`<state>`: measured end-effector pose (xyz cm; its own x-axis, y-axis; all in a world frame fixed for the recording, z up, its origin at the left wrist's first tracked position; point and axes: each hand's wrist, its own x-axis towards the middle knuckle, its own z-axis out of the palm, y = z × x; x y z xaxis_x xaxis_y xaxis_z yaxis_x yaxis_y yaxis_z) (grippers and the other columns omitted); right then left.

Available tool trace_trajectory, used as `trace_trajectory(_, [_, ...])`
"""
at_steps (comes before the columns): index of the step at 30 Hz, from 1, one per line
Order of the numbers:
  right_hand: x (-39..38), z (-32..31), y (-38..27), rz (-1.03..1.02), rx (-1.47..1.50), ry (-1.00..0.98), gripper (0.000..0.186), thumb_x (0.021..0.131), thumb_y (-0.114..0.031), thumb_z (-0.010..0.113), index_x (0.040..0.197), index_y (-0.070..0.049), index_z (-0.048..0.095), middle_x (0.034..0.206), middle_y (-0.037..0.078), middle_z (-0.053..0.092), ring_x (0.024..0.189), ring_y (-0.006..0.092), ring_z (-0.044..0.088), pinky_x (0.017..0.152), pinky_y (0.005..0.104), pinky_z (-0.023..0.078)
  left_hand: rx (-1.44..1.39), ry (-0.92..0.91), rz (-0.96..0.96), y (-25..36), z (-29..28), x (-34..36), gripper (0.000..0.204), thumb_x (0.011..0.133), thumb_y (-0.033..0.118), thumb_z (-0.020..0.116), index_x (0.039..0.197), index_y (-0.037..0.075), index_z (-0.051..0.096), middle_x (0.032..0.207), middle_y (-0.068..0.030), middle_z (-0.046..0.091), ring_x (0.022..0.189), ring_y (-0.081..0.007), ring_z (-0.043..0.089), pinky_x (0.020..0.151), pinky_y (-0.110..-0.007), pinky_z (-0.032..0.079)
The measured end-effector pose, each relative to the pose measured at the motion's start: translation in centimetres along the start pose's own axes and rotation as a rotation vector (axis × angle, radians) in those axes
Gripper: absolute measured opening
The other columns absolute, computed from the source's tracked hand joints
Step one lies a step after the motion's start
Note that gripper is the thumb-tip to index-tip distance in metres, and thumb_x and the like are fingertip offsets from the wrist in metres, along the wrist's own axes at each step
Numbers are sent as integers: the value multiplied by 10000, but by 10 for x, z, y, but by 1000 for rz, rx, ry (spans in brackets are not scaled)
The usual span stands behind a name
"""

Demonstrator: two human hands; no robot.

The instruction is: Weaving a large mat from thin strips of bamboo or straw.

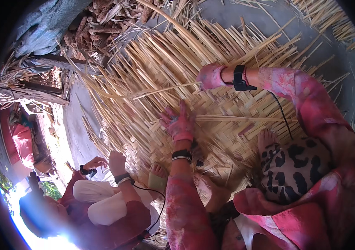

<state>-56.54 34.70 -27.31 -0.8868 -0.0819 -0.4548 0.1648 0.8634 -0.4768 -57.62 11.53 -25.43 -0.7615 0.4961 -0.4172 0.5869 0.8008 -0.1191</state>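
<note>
A large woven mat (231, 133) of split straw-coloured strips lies under my hands, its loose strip ends fanning out on the far and left sides. My left hand (178, 124), in a pink glove, is pressed on the weave with fingers spread. Farther up and to the right, my right hand (211, 76), also gloved, is closed around the end of a long pale strip (161, 90). That strip runs leftward above the mat in a loose curve. Another flat strip (240, 118) lies across the weave to the right of my left hand.
A co-worker (106, 204) crouches at the lower left, hands (116, 163) near the mat's edge. Corn cobs (98, 29) are heaped at the far left beside wooden beams (60, 61). More loose strips (332, 18) lie at the far right. A bare foot (266, 139) rests on the mat.
</note>
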Motion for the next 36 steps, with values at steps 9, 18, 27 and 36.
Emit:
trace_trajectory(9, [19,26,-16,103,-444,-180,143,713,-180,637,813,-105,707,743,87,661,624,314,620,508,502,482,-4,-63,-19,3,-8,-1,683,809,538,495,1403,312,246,1436,-260,195,1322,-476,132,1060,-543,95])
trace_trajectory(18, [-43,-26,9,67,-299,-35,289,722,-307,648,927,-104,670,754,92,649,711,282,640,625,417,510,-1,38,72,-5,-15,-3,630,753,533,557,1320,305,405,1287,-223,359,1220,-382,290,1023,-526,137])
trace_trajectory(27, [-109,-50,-29,-78,680,-274,331,862,-394,553,887,-90,681,604,31,598,549,124,568,486,265,433,-1089,371,243,25,-8,-15,561,798,319,646,1268,77,459,1119,-125,548,1043,-221,514,919,-377,377])
trace_trajectory(36, [-119,0,-25,52,811,-40,236,804,-303,617,861,-83,682,661,47,594,623,142,603,538,294,479,-2241,50,-340,66,-10,-12,193,837,155,639,988,49,582,862,-64,626,741,-184,615,577,-287,508])
